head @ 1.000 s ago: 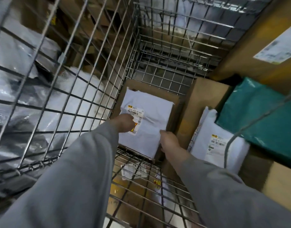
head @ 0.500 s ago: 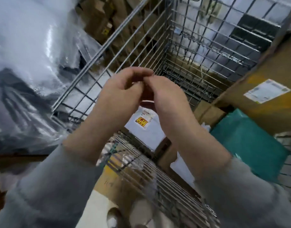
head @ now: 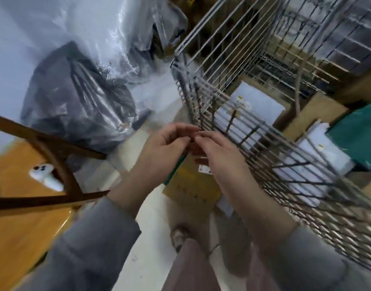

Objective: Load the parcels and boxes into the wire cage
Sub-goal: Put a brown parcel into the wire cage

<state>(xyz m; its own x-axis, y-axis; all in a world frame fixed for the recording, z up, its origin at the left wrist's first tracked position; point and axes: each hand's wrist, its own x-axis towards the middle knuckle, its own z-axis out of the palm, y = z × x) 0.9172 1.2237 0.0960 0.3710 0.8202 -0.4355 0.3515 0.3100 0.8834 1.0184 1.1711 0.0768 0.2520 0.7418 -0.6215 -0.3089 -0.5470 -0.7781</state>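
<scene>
head view: my left hand (head: 159, 148) and right hand (head: 217, 153) meet fingertip to fingertip, loosely curled, holding nothing i can make out. risk, i judge: snagging the wire cage (head: 233, 122) rim just beside. white parcels (head: 258, 103) already lie inside; a cardboard box (head: 191, 185) waits on the floor below, bagged goods (head: 79, 97) crowding left.

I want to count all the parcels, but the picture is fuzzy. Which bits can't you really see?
- Fingertips of the left hand and right hand, head view: blur hides whether they pinch anything.
- White parcels in the wire cage: bars cross them, labels too small to read.
- Green parcel: cut off by the right edge.
- Brown box on the floor: partly behind the hands.
</scene>
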